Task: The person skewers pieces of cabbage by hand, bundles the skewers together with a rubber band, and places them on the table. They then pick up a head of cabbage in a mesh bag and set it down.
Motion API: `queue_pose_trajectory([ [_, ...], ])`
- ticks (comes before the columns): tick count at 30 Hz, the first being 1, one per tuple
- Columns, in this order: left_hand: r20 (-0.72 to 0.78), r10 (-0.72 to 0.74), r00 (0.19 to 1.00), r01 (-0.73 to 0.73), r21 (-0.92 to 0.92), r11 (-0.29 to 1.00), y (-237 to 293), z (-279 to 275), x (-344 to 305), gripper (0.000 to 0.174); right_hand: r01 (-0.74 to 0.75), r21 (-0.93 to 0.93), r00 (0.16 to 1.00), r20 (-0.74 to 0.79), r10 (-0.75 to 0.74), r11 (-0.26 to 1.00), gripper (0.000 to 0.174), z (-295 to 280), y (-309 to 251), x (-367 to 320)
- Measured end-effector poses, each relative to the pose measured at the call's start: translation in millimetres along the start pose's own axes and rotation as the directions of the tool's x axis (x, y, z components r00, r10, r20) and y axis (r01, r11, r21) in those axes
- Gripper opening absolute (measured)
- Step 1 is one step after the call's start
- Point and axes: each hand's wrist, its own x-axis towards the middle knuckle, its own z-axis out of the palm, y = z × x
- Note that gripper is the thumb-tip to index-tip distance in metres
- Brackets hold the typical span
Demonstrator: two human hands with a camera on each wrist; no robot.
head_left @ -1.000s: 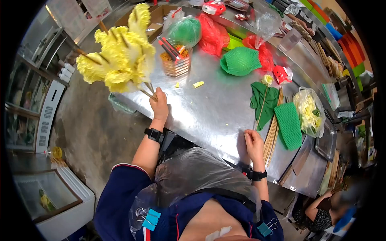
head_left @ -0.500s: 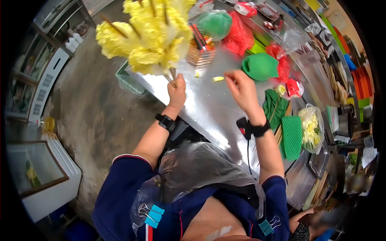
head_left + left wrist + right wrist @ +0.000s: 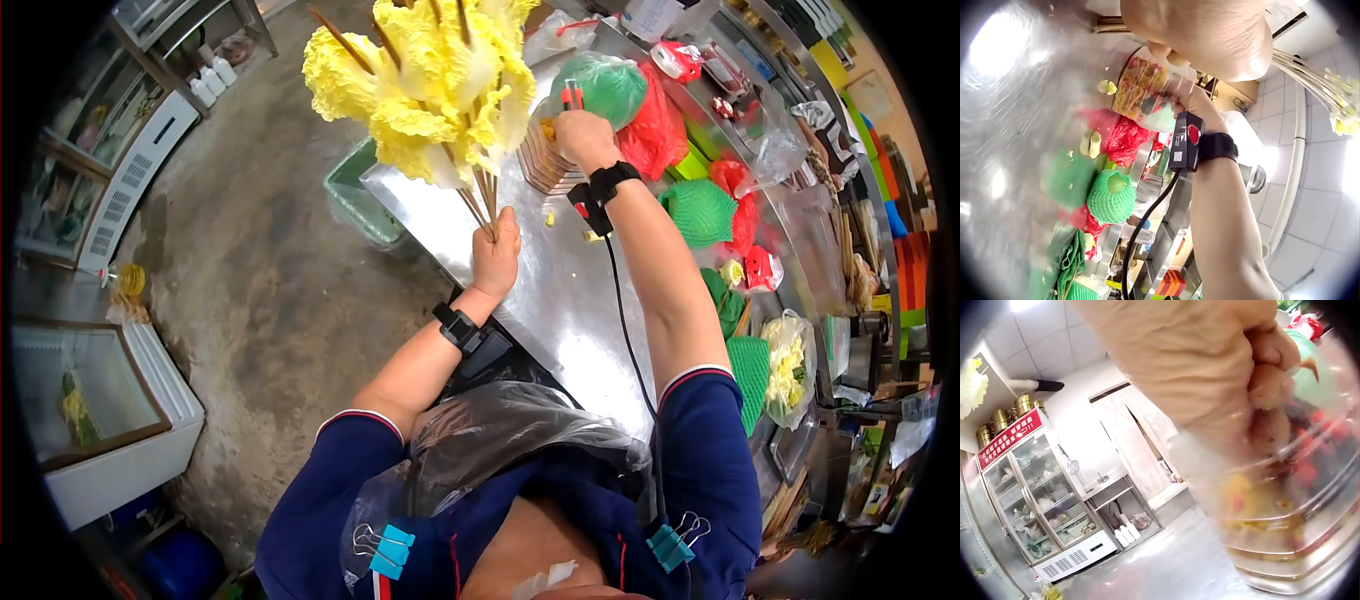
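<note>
My left hand [image 3: 495, 255] grips a bundle of thin wooden skewers [image 3: 480, 205] at their lower ends. Frilly yellow cabbage leaves [image 3: 430, 80] are threaded on these skewers, held above the table's left edge. At the ribbed clear plastic jar [image 3: 550, 165], my right hand [image 3: 585, 138] has its fingers bent down inside the rim. Small orange, yellow and red pieces [image 3: 1254, 506] show through the jar wall. A red-and-black stick-like item [image 3: 572, 95] stands up beside that hand. I cannot tell whether the fingers pinch anything in the jar.
Behind the jar lie a green bundle in clear plastic [image 3: 605, 88] and a red plastic bag [image 3: 655, 125]. Farther right are a green foam net [image 3: 700, 212], a green cloth [image 3: 722, 300] and a bag of yellow leaves [image 3: 790, 365]. Yellow scraps [image 3: 1091, 144] dot the metal table [image 3: 570, 330].
My right hand has left the skewers on the right, crossed the table and reached into the jar. The left hand keeps its grip on the leaf skewers. The head view has swung left.
</note>
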Motion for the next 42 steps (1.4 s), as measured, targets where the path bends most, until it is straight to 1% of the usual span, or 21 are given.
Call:
queue_pose_trajectory([
  [3,0.019,-0.054,0.998,0.053,0.054,0.997,0.0,0.2,-2.6,0.051,-0.008,0.070,1.000,0.025,0.006,0.998,0.022,-15.5,-0.5,-10.8],
  [4,0.023,-0.059,0.998,0.056,0.107,0.993,-1.7,-0.8,-3.9,0.049,-0.044,0.130,0.998,-0.030,0.049,0.991,0.022,-17.1,1.0,-18.4],
  [7,0.060,0.012,0.998,-0.020,0.137,0.990,-10.8,-0.5,-6.7,0.047,0.030,0.291,0.969,-0.243,0.043,0.956,0.021,-20.2,10.6,-38.5],
  [9,0.057,0.053,0.997,-0.062,0.169,0.984,-9.0,0.1,-5.3,0.047,0.013,0.417,0.959,-0.264,0.107,0.909,0.022,-29.2,9.5,-46.5],
  [10,0.059,0.070,0.996,-0.080,0.183,0.980,-8.8,1.3,-5.8,0.046,-0.020,0.407,0.959,-0.249,0.132,0.913,0.022,-36.7,11.4,-49.7],
  [11,0.051,0.032,0.998,-0.040,0.160,0.986,-8.9,1.7,-6.7,0.047,-0.064,0.395,0.957,-0.235,0.168,0.917,0.022,-44.2,15.6,-56.5],
  [12,0.051,-0.004,0.999,-0.003,0.136,0.991,-8.7,0.7,-5.2,0.047,-0.144,0.362,0.956,-0.188,0.224,0.921,0.022,-48.6,16.5,-56.6],
  [13,0.053,-0.037,0.998,0.031,0.114,0.993,-8.4,0.1,-2.9,0.047,-0.103,0.479,0.948,-0.218,0.232,0.872,0.022,-34.2,27.0,-49.6],
  [15,0.040,0.038,0.998,-0.041,0.080,0.996,-2.4,5.9,-2.1,0.047,-0.074,0.598,0.949,-0.203,0.240,0.798,0.026,-31.0,37.3,-50.8],
  [18,0.019,0.016,1.000,-0.017,0.050,0.999,-3.1,6.3,1.7,0.047,-0.030,0.853,0.954,-0.131,0.270,0.521,0.021,-24.6,46.9,-50.9],
  [21,0.020,0.006,1.000,-0.008,0.072,0.997,-3.0,8.9,5.4,0.047,0.070,0.991,0.945,-0.102,0.311,0.113,0.019,-21.7,50.2,-60.0],
  [24,0.025,-0.012,1.000,0.011,0.059,0.998,2.0,14.9,6.3,0.047,0.088,0.996,0.945,-0.090,0.313,0.020,0.017,-10.1,60.7,-58.1],
  [25,0.009,-0.005,1.000,0.005,0.086,0.996,2.2,18.4,3.7,0.047,0.015,0.987,0.956,-0.061,0.288,0.160,0.017,-4.4,64.4,-57.2],
  [27,-0.015,0.013,1.000,-0.011,0.142,0.990,-1.9,24.4,2.0,0.047,-0.118,0.896,0.966,0.003,0.258,0.429,0.016,4.3,71.0,-54.2],
  [28,-0.003,0.016,1.000,-0.015,0.138,0.990,-6.0,23.5,1.9,0.047,-0.054,0.965,0.959,-0.021,0.282,0.257,0.018,9.2,73.9,-52.0],
  [31,0.024,0.046,0.999,-0.050,0.223,0.973,-5.1,24.7,-1.9,0.047,0.026,0.999,0.936,-0.041,0.350,0.047,0.021,4.4,74.4,-64.1],
  [34,0.053,0.036,0.998,-0.045,0.177,0.983,-11.2,24.6,0.8,0.047,0.058,0.976,0.925,-0.132,0.356,0.211,0.021,-1.1,74.2,-81.5],
  [37,0.046,-0.021,0.999,0.018,0.080,0.997,-9.5,27.8,-1.7,0.045,0.090,0.979,0.976,-0.051,0.213,-0.181,0.015,-22.0,70.5,-121.7],
  [39,0.163,-0.245,0.956,0.250,-0.015,0.968,22.3,39.6,-19.1,0.043,0.080,0.946,0.993,-0.047,0.110,-0.314,0.012,-34.3,62.9,-165.6],
  [40,0.226,-0.357,0.907,0.375,-0.044,0.926,40.1,46.5,-29.4,0.042,0.025,0.952,0.994,0.008,0.106,-0.306,0.012,-40.6,56.5,-188.6],
  [42,0.394,-0.338,0.854,0.408,-0.106,0.907,55.9,58.8,-42.1,0.036,0.035,0.983,0.992,-0.012,0.125,-0.179,0.012,-43.1,44.2,-231.1],
])
